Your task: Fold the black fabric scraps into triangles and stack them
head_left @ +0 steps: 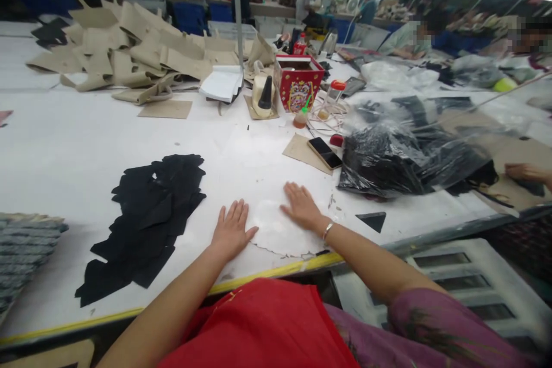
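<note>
My left hand lies flat on the white tabletop, fingers spread, holding nothing. To its left is a loose pile of black cut pieces, apart from the hand. My right hand also rests palm down on the table, fingers stretched out and empty. Beyond it a smartphone lies partly on a piece of tan board. A small black triangular piece sits right of my right wrist, near the table edge.
Black pieces in a clear plastic bag lie at right, where another person's hand works. Farther back stand a red box, a glue bottle and a heap of tan pieces. Grey stacked material is at far left.
</note>
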`<state>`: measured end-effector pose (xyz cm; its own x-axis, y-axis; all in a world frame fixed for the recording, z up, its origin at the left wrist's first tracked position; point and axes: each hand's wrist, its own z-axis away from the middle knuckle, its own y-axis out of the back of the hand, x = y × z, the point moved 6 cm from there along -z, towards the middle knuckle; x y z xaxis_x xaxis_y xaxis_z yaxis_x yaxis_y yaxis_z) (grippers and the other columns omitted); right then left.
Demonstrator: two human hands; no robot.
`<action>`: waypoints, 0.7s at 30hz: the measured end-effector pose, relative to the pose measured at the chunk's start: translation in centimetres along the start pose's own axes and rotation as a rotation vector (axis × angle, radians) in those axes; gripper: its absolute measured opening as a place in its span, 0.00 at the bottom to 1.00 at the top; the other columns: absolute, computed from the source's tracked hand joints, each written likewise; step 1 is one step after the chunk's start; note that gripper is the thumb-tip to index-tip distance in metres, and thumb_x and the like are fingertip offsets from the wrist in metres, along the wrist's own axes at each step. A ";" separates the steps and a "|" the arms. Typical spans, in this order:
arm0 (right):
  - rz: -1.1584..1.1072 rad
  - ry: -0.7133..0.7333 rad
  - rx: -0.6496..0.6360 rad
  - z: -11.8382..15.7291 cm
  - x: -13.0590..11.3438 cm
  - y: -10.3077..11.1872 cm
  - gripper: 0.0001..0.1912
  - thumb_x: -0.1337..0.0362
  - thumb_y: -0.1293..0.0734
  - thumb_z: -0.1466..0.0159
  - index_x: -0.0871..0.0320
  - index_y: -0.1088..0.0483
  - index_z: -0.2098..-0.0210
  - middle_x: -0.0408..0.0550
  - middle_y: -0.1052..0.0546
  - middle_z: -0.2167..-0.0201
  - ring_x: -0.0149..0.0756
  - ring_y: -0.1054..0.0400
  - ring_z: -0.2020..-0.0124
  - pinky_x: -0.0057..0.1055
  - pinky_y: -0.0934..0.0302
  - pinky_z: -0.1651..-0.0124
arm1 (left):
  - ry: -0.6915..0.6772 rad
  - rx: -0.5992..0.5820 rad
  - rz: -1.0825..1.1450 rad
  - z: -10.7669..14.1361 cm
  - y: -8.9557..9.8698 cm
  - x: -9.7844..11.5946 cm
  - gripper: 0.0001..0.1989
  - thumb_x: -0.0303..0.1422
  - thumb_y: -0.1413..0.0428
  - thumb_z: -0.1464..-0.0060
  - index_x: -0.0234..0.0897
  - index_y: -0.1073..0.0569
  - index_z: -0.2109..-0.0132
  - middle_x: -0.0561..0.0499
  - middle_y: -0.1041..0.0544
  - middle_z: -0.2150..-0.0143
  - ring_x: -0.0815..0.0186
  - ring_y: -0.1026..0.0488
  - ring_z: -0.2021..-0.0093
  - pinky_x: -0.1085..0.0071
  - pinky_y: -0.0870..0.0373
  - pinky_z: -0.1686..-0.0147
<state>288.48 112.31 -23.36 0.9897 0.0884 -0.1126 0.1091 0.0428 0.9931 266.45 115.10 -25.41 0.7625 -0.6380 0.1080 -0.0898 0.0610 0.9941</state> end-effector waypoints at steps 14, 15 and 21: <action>-0.029 0.088 0.023 -15.8 -5.8 0.2 0.40 0.44 0.54 0.36 0.71 0.53 0.37 0.61 0.53 0.36 0.47 0.63 0.35 0.47 0.66 0.37 | -0.014 0.050 -0.040 -0.4 -0.5 0.0 0.35 0.49 0.60 0.42 0.30 0.48 0.36 0.42 0.54 0.34 0.55 0.56 0.35 0.51 0.61 0.39; -0.029 0.066 0.023 -15.5 -4.4 0.6 0.40 0.45 0.55 0.35 0.73 0.54 0.37 0.62 0.54 0.36 0.48 0.63 0.35 0.48 0.66 0.37 | -0.014 0.044 -0.037 -0.4 -0.5 0.0 0.35 0.49 0.60 0.42 0.29 0.48 0.36 0.42 0.53 0.34 0.55 0.55 0.35 0.51 0.61 0.39; -0.039 0.134 -0.038 -2.2 -1.5 0.7 0.38 0.45 0.47 0.37 0.65 0.52 0.36 0.56 0.53 0.36 0.44 0.64 0.34 0.45 0.66 0.35 | -0.046 0.041 -0.004 -0.4 -0.6 -0.5 0.35 0.50 0.60 0.42 0.31 0.49 0.36 0.42 0.52 0.34 0.57 0.55 0.35 0.53 0.60 0.38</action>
<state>286.82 114.42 -22.52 0.9632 0.2178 -0.1572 0.1413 0.0867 0.9862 266.38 115.67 -26.04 0.7327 -0.6728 0.1027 -0.1140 0.0275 0.9931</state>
